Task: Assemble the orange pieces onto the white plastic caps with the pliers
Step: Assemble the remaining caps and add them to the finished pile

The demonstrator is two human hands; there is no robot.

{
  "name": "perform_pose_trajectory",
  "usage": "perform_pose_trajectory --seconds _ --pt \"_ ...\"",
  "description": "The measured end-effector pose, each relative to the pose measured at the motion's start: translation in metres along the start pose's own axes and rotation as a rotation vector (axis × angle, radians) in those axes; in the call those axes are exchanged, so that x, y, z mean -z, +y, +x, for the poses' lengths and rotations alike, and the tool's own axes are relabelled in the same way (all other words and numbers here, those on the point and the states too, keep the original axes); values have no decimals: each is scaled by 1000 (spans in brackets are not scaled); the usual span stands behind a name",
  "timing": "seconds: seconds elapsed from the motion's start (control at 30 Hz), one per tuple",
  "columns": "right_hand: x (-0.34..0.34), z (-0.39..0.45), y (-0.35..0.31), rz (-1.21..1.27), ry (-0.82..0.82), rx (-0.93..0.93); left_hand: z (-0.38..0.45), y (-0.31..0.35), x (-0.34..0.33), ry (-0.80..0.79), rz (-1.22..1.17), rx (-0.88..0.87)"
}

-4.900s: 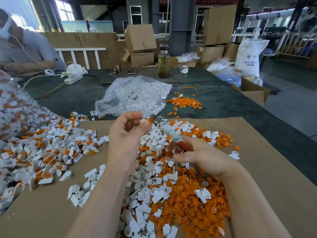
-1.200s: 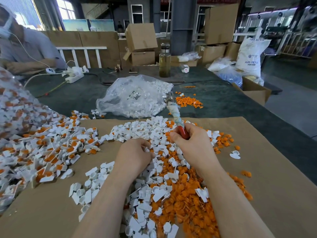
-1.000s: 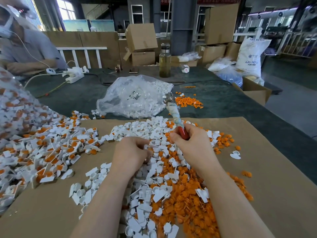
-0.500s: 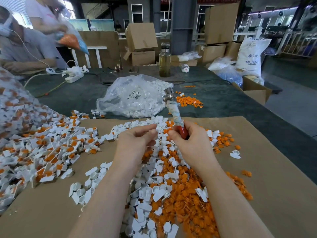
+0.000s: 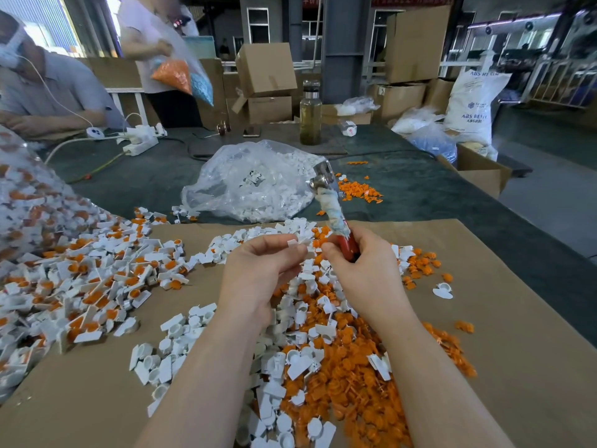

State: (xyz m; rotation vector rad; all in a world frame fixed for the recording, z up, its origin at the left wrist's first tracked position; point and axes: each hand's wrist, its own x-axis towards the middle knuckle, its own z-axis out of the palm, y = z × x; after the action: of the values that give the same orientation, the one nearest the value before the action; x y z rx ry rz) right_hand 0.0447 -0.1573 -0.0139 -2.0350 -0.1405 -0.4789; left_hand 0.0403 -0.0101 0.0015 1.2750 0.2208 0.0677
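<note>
Left hand [image 5: 258, 273] raised over the pile, fingertips pinching one small white plastic cap [image 5: 295, 243]. Right hand [image 5: 361, 270] curled around the red-handled, tape-wrapped pliers [image 5: 329, 202], head upright beyond its fingers. Loose orange plastic pieces [image 5: 352, 376] below both wrists; clear plastic bag [image 5: 252, 182] holds white caps, uncountable.

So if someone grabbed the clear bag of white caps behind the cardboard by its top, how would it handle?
The clear bag looks thin and crumpled, so it would probably sag and change shape. It lies slumped and partly full, so the caps would likely shift downward. Its glossy film may be slippery.
</note>
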Motion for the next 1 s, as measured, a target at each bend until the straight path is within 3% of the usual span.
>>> perform_pose_trajectory --seconds 0.2,0.53,0.77,1.0 --pt "1 -1 0 13 11 -16 2 2 1 -54 -71 96" --pt "0 -1 -1 20 26 -16 -1 1 2 -27 6 42" --pt "0 -1 -1 32 91 -35 -1 3 0 -49 -11 103" --pt "-1 -1 -2 29 54 5 -2 1 0 -54 -20 97"
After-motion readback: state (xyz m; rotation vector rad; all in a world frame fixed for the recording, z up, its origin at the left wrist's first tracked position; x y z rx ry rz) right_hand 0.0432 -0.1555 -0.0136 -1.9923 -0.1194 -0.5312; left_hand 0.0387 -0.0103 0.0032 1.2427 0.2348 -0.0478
